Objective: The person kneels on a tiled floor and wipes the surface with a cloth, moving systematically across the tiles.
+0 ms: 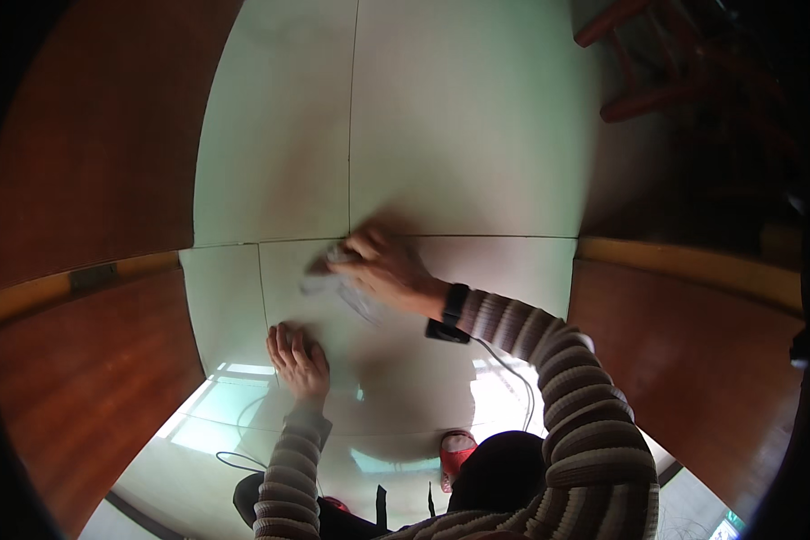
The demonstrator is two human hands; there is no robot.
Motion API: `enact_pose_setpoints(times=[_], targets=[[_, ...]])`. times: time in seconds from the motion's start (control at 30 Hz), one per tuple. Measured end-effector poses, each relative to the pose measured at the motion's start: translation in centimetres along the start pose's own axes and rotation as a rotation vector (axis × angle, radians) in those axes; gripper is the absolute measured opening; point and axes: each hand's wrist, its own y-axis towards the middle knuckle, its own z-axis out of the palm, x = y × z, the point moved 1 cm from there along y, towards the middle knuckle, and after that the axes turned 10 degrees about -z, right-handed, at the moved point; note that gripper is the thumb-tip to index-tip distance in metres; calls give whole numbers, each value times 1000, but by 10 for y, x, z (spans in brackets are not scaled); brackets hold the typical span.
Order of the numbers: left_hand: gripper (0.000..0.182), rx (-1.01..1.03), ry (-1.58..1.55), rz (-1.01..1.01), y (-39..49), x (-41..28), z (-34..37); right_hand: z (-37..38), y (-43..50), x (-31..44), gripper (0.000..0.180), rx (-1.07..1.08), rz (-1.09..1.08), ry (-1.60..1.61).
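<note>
On the pale tiled floor point(472, 169), my right hand point(385, 270) grips a greyish-white cloth point(341, 287), which is blurred and spreads below and left of the fingers. Dark tile joints run close by it. Lower and to the left, my left hand point(298, 361) rests with its palm on the tiles, fingers slightly apart, holding nothing. A black wrist strap with a dark device point(447, 331) sits on my right wrist, and a thin cable point(513, 374) hangs from it.
Reddish-brown wooden panels stand at the left point(88, 378) and right point(682, 378). A red wooden stool or chair point(648, 104) lies in shadow at the upper right. My red shoe point(454, 459) is near the bottom, beside bright window reflections on the floor.
</note>
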Motion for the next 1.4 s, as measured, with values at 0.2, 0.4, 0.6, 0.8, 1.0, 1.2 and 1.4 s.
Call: enact_pose_setpoints(times=[0.2,0.4,0.6,0.8,1.0,1.2,1.4], targets=[[41,10,41,6,1,0,-1,-90,-75,-133,26,-606,340,-422],[45,44,35,6,1,2,-2,-183,-124,-306,70,-549,1454,-672],[46,72,14,-22,0,0,-5,-186,-20,-376,84,-438,1341,-598],[46,112,-21,-35,1,-1,-8,-130,133,-349,83,-207,918,-543],[42,61,-61,-49,-2,2,-4,-12,222,-216,63,-191,320,-563],[40,53,-113,-80,-5,5,-4,77,205,-51,56,-199,-55,-316],[31,115,-246,245,-21,17,-3,152,140,116,55,29,-318,-1]])
